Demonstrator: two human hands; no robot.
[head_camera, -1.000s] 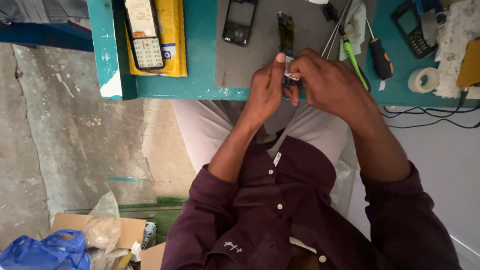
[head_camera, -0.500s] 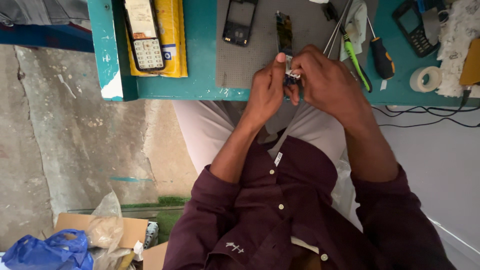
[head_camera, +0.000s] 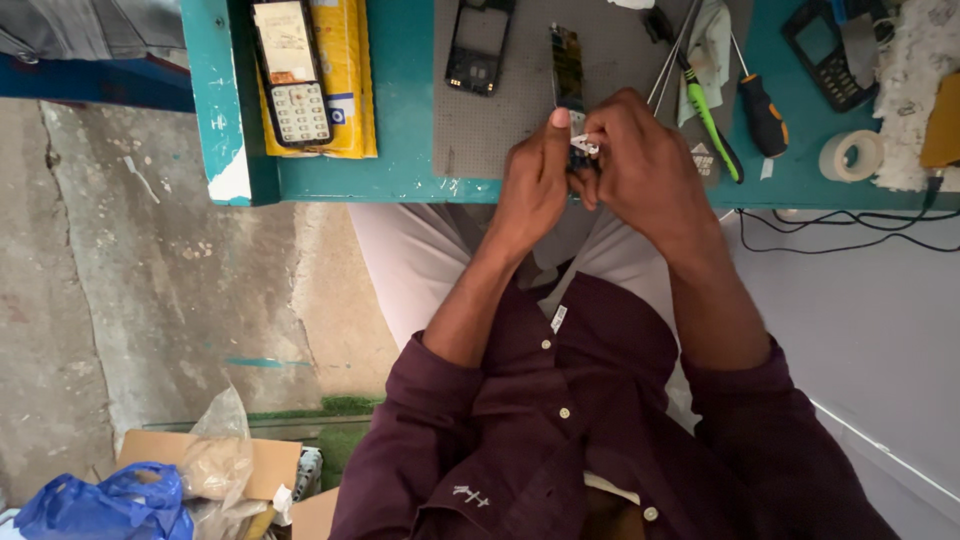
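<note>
1. We see the left hand (head_camera: 535, 190) and the right hand (head_camera: 645, 170) meeting at the near edge of a teal table (head_camera: 400, 100), over a grey work mat (head_camera: 500, 120).
2. Between them sits a small white part (head_camera: 584, 146), pinched at the fingertips. It lies right at the point where the two hands touch, mostly hidden by fingers.
3. Left hand: fingers curled closed, thumb up, tip pressing beside the white part. Right hand: fingers folded tight around the same piece. We cannot tell what else is in the grip; something dark shows just under the part.
4. A narrow circuit board (head_camera: 567, 65) lies on the mat just beyond the hands, its near end going behind the fingers. We cannot tell if it is held.
5. On the mat, left of the board: an empty black phone frame (head_camera: 480, 45).
6. Further left, a keypad phone (head_camera: 292, 70) lies on a yellow packet (head_camera: 345, 70).
7. Right of the hands: a green-handled tool (head_camera: 705, 115), an orange-and-black screwdriver (head_camera: 765, 110), a roll of tape (head_camera: 850, 155), another black phone (head_camera: 825, 55).
8. Black cables (head_camera: 850, 235) hang off the table edge at right.
9. Bottom left on the floor: a blue plastic bag (head_camera: 100, 505) and a cardboard box (head_camera: 215, 460).
</note>
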